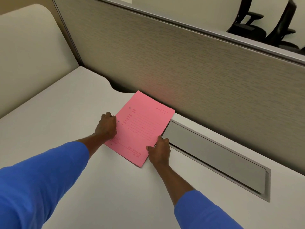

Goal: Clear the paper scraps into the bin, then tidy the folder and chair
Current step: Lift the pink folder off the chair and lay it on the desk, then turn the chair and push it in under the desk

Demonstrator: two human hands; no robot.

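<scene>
A pink paper folder [142,126] lies flat and closed on the white desk [66,113], its far corner near the grey partition. My left hand [107,126] rests with curled fingers on the folder's left edge. On the folder's near right edge sits my right hand [160,151], thumb and fingertips pinching or pressing the edge. Both sleeves are blue. No paper scraps, bin or nearby chair are in view.
A grey partition wall [181,66] runs behind the desk. A long grey cable-tray lid [214,154] is set into the desk right of the folder. Two black office chairs [264,25] stand beyond the partition at the top right. A curved notch [117,88] cuts the desk's back edge.
</scene>
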